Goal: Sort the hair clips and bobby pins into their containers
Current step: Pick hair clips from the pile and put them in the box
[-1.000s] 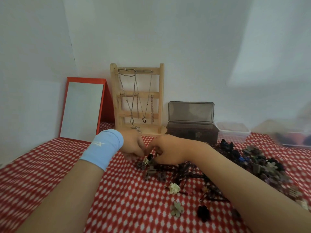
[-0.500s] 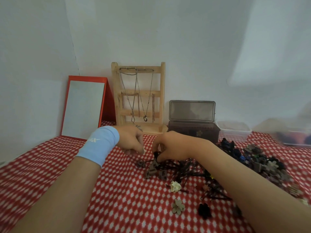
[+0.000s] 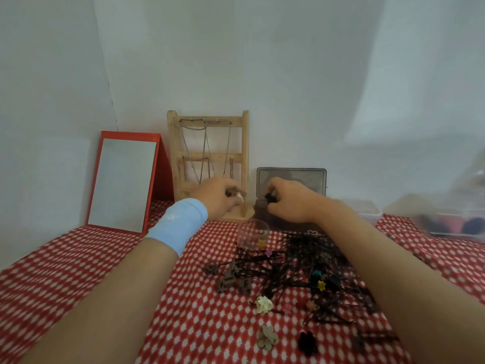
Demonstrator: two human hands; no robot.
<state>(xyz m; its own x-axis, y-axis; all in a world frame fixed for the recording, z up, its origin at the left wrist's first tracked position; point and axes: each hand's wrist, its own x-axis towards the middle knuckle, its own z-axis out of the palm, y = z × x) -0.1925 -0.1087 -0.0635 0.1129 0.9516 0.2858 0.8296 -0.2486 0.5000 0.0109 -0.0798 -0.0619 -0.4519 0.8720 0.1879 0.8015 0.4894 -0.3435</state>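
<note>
**A:** Where are the two hands?

**B:** Both are raised near the far edge of the surface. The left grip [image 3: 223, 197], with a light blue wristband [image 3: 178, 224] behind it, is curled in front of the foot of the wooden necklace rack [image 3: 208, 164]. Its fingertips are pinching a small white piece [image 3: 240, 197]. It is too small for me to say what kind of clip it is.

**A:** And the right?

**B:** The right grip [image 3: 288, 203] is closed around a small black clip [image 3: 269, 198], just above the near left corner of the dark box [image 3: 260, 207]. The box's lid [image 3: 301, 177] stands open against the wall.

**A:** Where is the rest of the sorting?

**B:** A clear cup [image 3: 253, 233] stands upright on the red checked cloth [image 3: 204, 324], just in front of the dark box, with a few tiny coloured clips in it. Nearer the person, under the right forearm, lies the heap of black bobby pins [image 3: 301, 261]. Small clips are mixed into the heap. Brown clips [image 3: 231, 281] lie at its left edge and a cream flower clip [image 3: 263, 304] lies in front of it. Closer still are a beige flower clip [image 3: 267, 337] and a black one [image 3: 308, 343].

**A:** Anything else back there?

**B:** A red-framed mirror [image 3: 123, 185] leans at the far left. Clear tubs [image 3: 367, 214] sit at the far right, but they are blurred.
</note>
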